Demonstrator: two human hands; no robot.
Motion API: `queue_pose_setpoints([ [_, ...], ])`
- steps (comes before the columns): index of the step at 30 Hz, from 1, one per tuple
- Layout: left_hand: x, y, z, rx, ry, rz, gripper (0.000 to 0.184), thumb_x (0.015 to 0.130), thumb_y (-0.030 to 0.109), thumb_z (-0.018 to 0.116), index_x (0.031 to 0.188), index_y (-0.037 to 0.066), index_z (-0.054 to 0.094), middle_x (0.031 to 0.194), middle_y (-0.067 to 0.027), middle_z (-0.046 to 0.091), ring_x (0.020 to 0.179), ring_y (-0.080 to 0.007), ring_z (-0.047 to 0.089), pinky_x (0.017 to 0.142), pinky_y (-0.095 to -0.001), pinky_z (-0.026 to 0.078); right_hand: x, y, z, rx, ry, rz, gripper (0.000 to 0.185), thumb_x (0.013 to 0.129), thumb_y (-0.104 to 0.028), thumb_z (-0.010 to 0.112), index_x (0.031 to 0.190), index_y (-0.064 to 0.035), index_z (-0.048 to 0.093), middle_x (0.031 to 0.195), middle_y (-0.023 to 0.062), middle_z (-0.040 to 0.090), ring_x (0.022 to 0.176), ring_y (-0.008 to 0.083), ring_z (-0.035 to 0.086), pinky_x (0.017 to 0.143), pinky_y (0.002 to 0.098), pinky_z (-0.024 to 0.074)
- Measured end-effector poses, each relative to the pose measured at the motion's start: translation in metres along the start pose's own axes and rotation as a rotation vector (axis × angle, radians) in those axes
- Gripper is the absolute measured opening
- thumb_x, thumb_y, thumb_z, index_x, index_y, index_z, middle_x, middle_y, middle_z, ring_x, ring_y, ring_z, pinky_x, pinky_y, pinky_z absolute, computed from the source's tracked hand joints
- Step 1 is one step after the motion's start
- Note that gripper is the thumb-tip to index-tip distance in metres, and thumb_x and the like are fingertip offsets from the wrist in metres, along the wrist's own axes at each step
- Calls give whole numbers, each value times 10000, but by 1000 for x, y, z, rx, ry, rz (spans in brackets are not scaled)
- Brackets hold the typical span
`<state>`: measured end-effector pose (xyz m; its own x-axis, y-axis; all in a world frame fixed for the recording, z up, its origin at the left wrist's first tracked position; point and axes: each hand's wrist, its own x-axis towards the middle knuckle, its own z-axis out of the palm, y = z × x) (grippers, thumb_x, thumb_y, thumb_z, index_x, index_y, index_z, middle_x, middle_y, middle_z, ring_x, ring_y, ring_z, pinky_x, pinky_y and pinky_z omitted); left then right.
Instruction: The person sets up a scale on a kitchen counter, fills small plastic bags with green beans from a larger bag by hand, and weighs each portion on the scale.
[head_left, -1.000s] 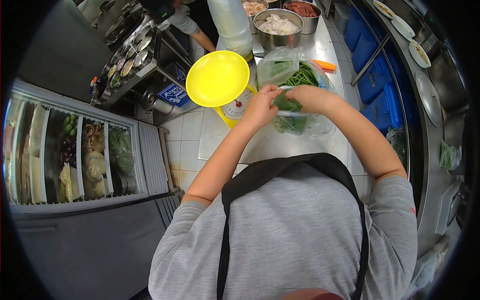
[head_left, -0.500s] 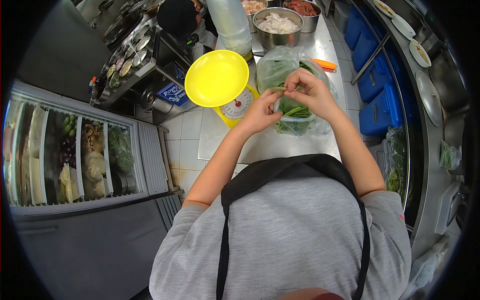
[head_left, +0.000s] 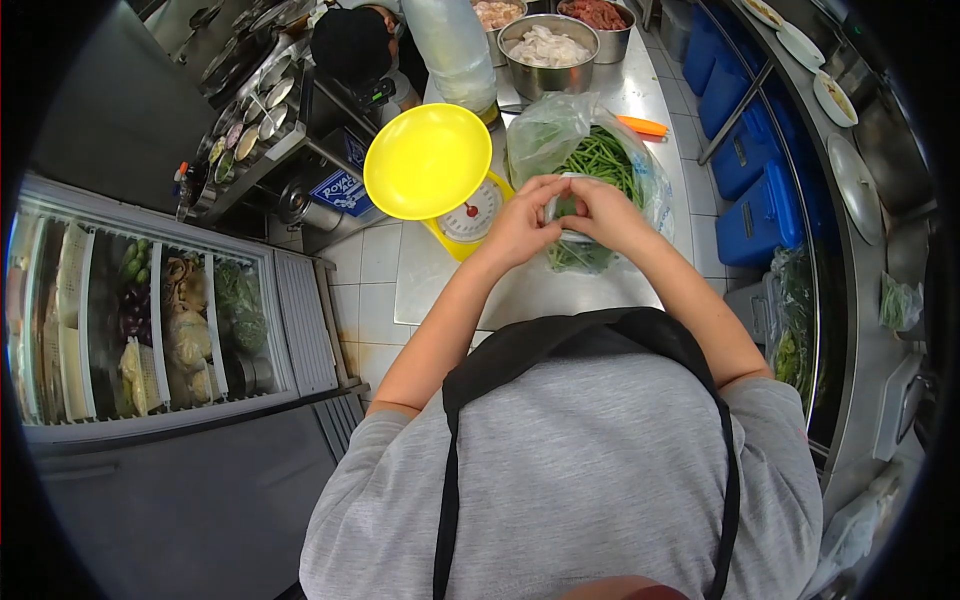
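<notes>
Both my hands meet at the rim of a small clear plastic bag (head_left: 583, 258) with green vegetables inside. My left hand (head_left: 528, 220) grips the bag's rim from the left, fingers bent around it. My right hand (head_left: 603, 212) pinches the same rim from the right. Just beyond them, a larger open plastic bag (head_left: 550, 133) holds long green beans (head_left: 603, 158). Left of my hands stands a scale (head_left: 470, 216) with an empty yellow bowl (head_left: 428, 162) on top. An orange-handled tool (head_left: 642, 126) lies behind the large bag.
Metal pots (head_left: 548, 72) with pale and red raw food stand at the table's far end, beside a tall roll of plastic (head_left: 452, 60). Another person (head_left: 352, 45) is at the far left. Blue bins (head_left: 757, 215) are to the right, an open fridge (head_left: 150, 320) to the left.
My right hand has risen from the small bag and come back down to its rim beside my left. The other person's head has come into view.
</notes>
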<state>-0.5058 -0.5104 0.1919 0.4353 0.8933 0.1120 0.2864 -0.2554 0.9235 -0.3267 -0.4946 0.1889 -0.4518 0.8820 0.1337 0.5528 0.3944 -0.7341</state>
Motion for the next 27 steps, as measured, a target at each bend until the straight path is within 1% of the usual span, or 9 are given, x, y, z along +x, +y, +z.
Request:
queue_pose_setpoints([
  [4,0,6,0,-29,-13,50,603,685,-60,562,1265,91,496,1233,-6,455,606,-38,368,556,-173,364,-2,7,14,8,11,-97,177,691,-103,684,824,-43,584,752,108,557,693,279,560,622,368,442],
  [6,1,4,1,-77,-9,45,601,686,-49,567,1266,90,496,1238,-9,454,609,-37,373,552,-176,367,-4,5,9,80,125,-147,152,728,-120,663,828,-39,582,763,112,559,723,288,569,639,370,447],
  [12,1,2,0,8,-4,8,593,688,-37,559,1264,88,497,1243,-17,455,616,-41,393,556,-175,370,-6,-34,-39,-189,205,-208,112,788,-96,587,888,-47,574,828,119,571,777,286,593,663,376,464],
  [16,-2,7,5,13,-16,18,598,687,-42,548,1266,98,497,1236,-18,464,615,-41,394,560,-174,372,-9,-20,-15,-319,24,-273,140,769,-69,581,903,-29,575,834,116,610,770,283,612,658,375,477],
  [18,-10,8,0,32,1,32,607,689,-45,543,1274,109,493,1235,-19,469,616,-41,394,562,-175,374,-10,-25,-15,-55,-362,-65,189,756,-66,584,940,-27,590,798,120,631,755,268,623,644,359,482],
  [20,-23,11,-8,41,-7,-2,612,691,-45,542,1279,117,490,1237,-20,468,619,-40,398,564,-174,376,-4,-29,-35,112,-364,23,216,744,-74,597,954,-21,598,768,129,640,738,252,627,646,342,483],
  [22,-38,13,-7,41,-24,-49,617,693,-45,540,1284,125,487,1239,-21,467,622,-40,402,566,-174,377,10,-4,-54,153,-76,101,227,734,-80,624,950,-15,602,760,124,641,718,253,627,654,335,484],
  [23,-44,13,-5,20,-40,-55,621,686,-44,544,1282,121,486,1234,-27,472,615,-55,409,556,-185,380,18,16,-58,155,-79,105,227,734,-80,624,950,-15,602,760,124,641,718,253,627,654,335,484],
  [27,-57,21,3,18,-88,-17,623,693,-43,548,1287,129,479,1227,-29,476,630,-71,435,557,-193,391,39,67,-42,-247,-223,58,316,699,-109,676,993,-24,598,855,129,631,841,289,609,742,357,480],
])
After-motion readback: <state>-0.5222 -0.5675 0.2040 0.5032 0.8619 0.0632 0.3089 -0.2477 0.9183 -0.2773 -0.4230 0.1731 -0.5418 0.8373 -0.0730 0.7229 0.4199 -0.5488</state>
